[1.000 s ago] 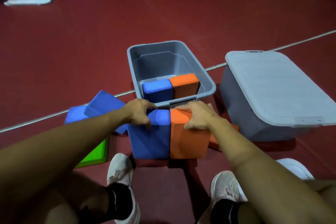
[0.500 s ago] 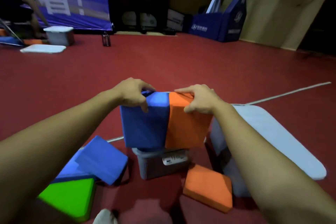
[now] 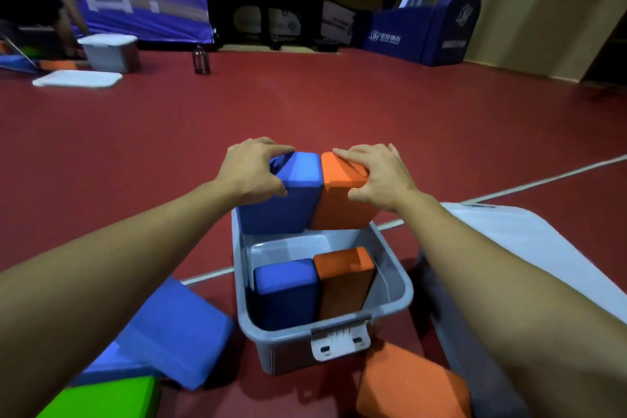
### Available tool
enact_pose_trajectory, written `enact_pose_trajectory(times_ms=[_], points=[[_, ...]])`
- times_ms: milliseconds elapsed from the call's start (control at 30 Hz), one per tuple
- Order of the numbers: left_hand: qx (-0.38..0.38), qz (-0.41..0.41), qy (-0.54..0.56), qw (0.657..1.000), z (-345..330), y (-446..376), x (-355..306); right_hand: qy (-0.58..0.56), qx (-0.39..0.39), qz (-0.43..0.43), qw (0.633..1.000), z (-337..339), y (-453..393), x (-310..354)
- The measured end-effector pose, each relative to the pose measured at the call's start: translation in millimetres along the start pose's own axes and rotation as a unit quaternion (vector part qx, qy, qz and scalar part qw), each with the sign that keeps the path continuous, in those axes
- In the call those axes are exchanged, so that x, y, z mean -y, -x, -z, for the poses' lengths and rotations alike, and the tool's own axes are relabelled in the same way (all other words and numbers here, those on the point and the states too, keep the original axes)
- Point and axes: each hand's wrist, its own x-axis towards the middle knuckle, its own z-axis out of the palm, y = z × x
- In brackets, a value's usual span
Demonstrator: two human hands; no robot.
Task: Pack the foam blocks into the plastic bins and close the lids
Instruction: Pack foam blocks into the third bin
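Observation:
An open grey plastic bin (image 3: pixel 397 295) stands on the red floor in front of me. Inside it, at the near end, a blue foam block (image 3: pixel 285 292) and an orange foam block (image 3: pixel 342 278) stand side by side. Over the bin's far end I hold another pair pressed together. My left hand (image 3: pixel 251 170) grips the blue block (image 3: pixel 288 200) and my right hand (image 3: pixel 373 173) grips the orange block (image 3: pixel 339 204). Their lower edges are at about rim height.
Loose blocks lie on the floor: two blue ones (image 3: pixel 173 329) and a green one (image 3: pixel 105 397) at the left, an orange one (image 3: pixel 410 383) near the front right. A lidded grey bin (image 3: pixel 529 248) stands at the right. Far left are another bin (image 3: pixel 108 51), a lid (image 3: pixel 78 79), a bottle (image 3: pixel 201 59) and a person.
Both hands lifted the blue and orange pair off the floor in front of the bin and carried it up and forward, over the bin's far end.

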Motion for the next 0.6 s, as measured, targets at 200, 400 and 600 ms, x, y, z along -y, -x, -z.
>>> enact_pose_trajectory(times_ms=[200,400,600], points=[[0.051,0.035,0.015,0.998,-81,-42,35,-0.027,0.058,-0.004,0.998,-82,-41,-52],[0.112,0.074,0.029,0.991,-155,-46,64,-0.05,0.118,0.016,0.992,-161,-53,-85],[0.139,0.101,0.056,0.984,-210,-23,77,-0.04,0.167,0.041,0.984,-210,-44,-101]])
